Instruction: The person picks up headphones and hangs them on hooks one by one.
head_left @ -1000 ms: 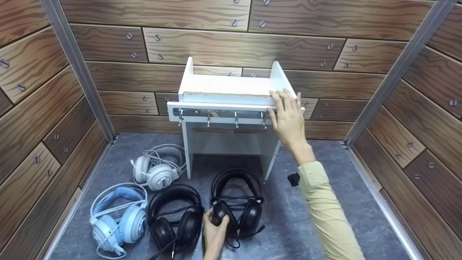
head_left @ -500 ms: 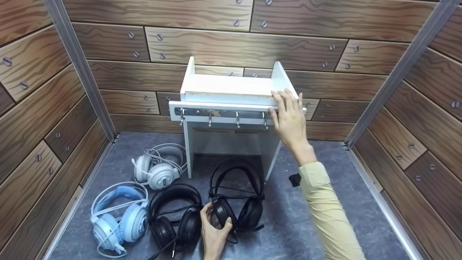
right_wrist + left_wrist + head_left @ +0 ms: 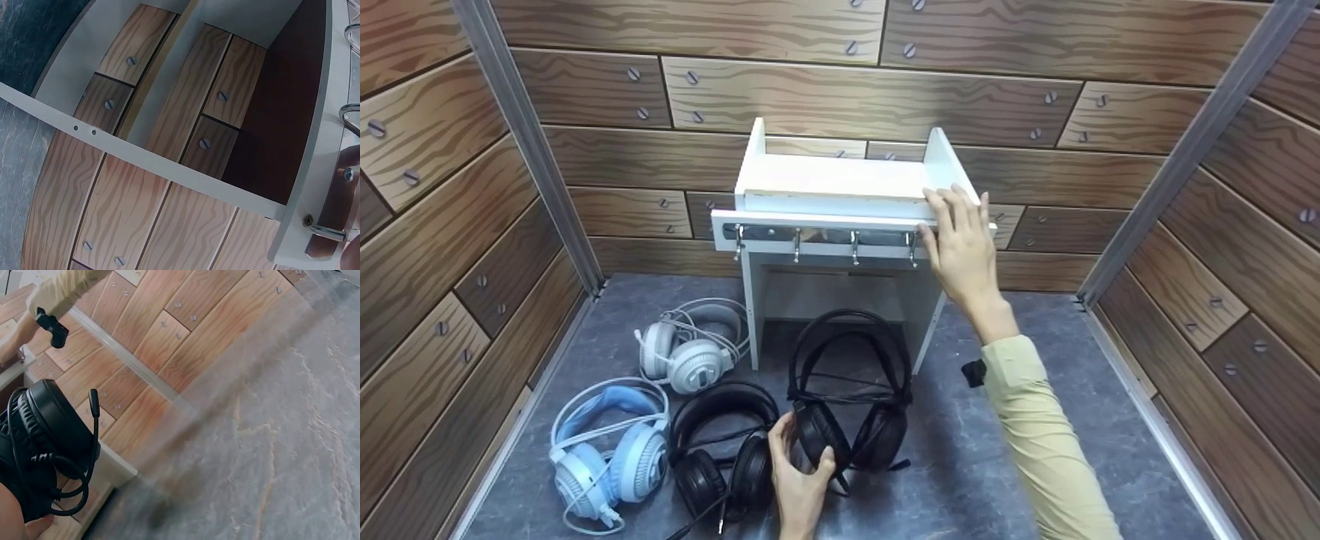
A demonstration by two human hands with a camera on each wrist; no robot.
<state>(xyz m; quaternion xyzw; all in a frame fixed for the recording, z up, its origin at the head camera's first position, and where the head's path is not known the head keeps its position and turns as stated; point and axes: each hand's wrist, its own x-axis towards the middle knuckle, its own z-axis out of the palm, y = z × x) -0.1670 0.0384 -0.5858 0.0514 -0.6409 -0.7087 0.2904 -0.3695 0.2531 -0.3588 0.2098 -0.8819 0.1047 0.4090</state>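
In the head view my left hand (image 3: 799, 487) holds a black headset (image 3: 819, 435) by its left ear cup, between thumb and fingers. The headset stands tilted up, its headband in front of the lower opening of a white shelf unit (image 3: 840, 174). The left wrist view shows its ear cup (image 3: 62, 416) and a microphone boom (image 3: 94, 405). My right hand (image 3: 964, 259) rests with extended fingers on the right end of the shelf's top edge, near the last of several metal hooks (image 3: 854, 247) on the front rail. The right wrist view shows the white side panel (image 3: 169, 166) and hooks.
On the grey floor (image 3: 982, 480), left of my left hand, lie a second black headset (image 3: 697, 480), a light-blue headset (image 3: 637, 465) and a white headset (image 3: 694, 366). A small black object (image 3: 973, 373) lies near the right sleeve. Wood-patterned walls (image 3: 840, 97) enclose the area.
The black headset has risen and tipped upright, its headband moving toward the shelf. My left hand has shifted slightly left and up with it. The right hand stays on the shelf.
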